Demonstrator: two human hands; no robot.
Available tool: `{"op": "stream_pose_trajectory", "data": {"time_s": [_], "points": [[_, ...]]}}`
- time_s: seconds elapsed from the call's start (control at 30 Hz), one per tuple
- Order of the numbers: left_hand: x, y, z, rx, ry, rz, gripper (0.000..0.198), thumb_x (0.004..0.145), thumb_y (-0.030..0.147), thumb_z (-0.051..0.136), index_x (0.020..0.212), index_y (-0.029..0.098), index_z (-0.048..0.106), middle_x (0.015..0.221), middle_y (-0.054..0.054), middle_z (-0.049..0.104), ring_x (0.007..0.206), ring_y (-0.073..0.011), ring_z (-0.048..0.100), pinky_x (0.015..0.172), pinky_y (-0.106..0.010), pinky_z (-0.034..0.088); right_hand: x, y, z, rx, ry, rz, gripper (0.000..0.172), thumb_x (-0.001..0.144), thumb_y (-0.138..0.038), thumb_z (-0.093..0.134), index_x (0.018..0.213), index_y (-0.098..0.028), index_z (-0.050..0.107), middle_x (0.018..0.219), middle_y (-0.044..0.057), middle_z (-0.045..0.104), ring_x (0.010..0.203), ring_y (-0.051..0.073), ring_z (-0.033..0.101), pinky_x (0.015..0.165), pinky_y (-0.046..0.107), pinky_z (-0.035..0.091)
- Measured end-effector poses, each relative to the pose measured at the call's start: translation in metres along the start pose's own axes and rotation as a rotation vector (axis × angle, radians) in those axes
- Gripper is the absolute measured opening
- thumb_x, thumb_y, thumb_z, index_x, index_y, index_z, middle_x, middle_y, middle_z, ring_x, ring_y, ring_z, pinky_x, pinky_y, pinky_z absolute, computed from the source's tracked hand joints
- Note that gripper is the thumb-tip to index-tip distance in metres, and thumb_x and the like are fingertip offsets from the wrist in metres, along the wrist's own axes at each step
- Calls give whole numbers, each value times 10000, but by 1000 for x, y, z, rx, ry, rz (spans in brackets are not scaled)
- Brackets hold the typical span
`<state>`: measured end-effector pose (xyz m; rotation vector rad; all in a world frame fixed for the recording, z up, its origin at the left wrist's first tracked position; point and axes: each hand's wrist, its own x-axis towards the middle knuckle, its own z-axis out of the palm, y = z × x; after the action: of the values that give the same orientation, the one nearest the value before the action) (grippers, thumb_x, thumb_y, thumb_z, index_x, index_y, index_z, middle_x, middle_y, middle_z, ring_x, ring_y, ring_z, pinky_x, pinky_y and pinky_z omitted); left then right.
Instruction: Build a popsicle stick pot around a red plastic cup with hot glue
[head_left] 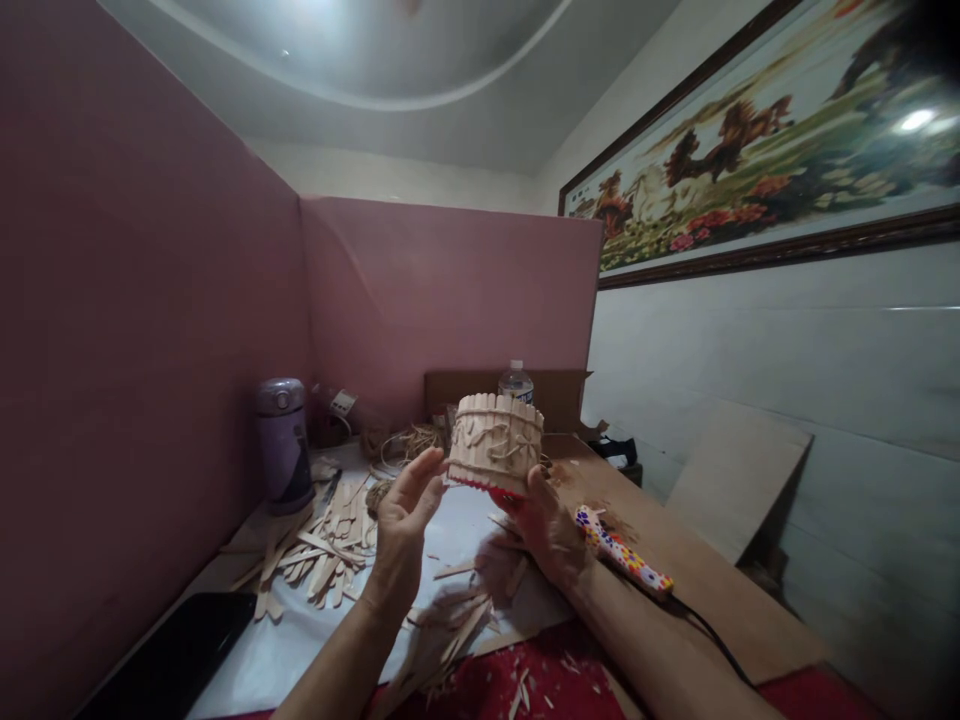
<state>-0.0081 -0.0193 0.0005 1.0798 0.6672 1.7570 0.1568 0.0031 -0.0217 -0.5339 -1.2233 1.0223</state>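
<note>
A small round basket [496, 441] made of upright popsicle sticks, tied round with twine and red at its base, is lifted above the table. My right hand [541, 522] grips it from below with the fingers curled under its red bottom. My left hand [405, 518] is beside it on the left, palm up, fingers spread, the fingertips touching the basket's lower left edge.
Loose popsicle sticks [322, 560] lie scattered over a white sheet [300, 640]. A purple flask [283, 441] stands at the left, a water bottle [516, 383] and a cardboard box [559, 400] behind. A dotted glue gun [622, 552] lies on the right. Pink partitions [150, 330] enclose the desk.
</note>
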Motion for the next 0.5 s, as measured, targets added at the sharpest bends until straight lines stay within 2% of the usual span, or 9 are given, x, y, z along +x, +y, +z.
{"op": "stream_pose_trajectory", "data": {"time_s": [0.07, 0.13, 0.23, 0.3, 0.37, 0.5], "points": [[2, -1, -1, 26, 69, 10, 550, 603, 342, 824, 1113, 221, 660, 1214, -81, 644, 1200, -266, 526, 976, -322, 393, 0, -1, 0, 155, -71, 125, 569, 859, -651, 413, 1152, -213, 627, 1166, 91, 674, 1088, 253, 618, 911, 466, 490], [5, -5, -3, 32, 84, -57, 611, 552, 407, 846, 1096, 202, 659, 1212, -95, 637, 1203, -281, 514, 952, -325, 403, -1, 1, 1, 202, -120, 161, 566, 859, -656, 405, 1135, -221, 639, 1193, 82, 664, 1084, 244, 621, 921, 466, 484], [5, -13, -3, -50, -56, -257, 672, 545, 583, 787, 1058, 169, 657, 1117, -126, 673, 1097, -290, 581, 889, -364, 433, -3, 8, 2, 136, -174, 146, 620, 860, -693, 344, 1083, -216, 671, 1119, 94, 695, 1034, 247, 640, 866, 465, 509], [2, -15, -2, -101, -117, -340, 670, 569, 626, 750, 1056, 179, 643, 1070, -117, 683, 996, -261, 624, 844, -357, 446, -4, 15, -1, 58, -134, 138, 617, 852, -703, 347, 1050, -226, 685, 1041, 90, 720, 998, 253, 652, 801, 461, 532], [-2, -13, 0, -127, -137, -359, 619, 598, 602, 748, 1048, 195, 630, 1041, -94, 684, 904, -221, 639, 804, -330, 451, -4, 22, -7, 3, -54, 155, 566, 838, -693, 405, 1057, -246, 675, 1018, 76, 725, 940, 257, 669, 722, 457, 550], [-4, -5, 0, -109, -109, -282, 488, 670, 561, 719, 986, 201, 630, 1020, -61, 669, 871, -181, 609, 784, -296, 443, -1, 33, -15, -55, 83, 223, 573, 764, -660, 565, 1163, -249, 594, 1186, 102, 655, 850, 253, 681, 597, 421, 561]]}}
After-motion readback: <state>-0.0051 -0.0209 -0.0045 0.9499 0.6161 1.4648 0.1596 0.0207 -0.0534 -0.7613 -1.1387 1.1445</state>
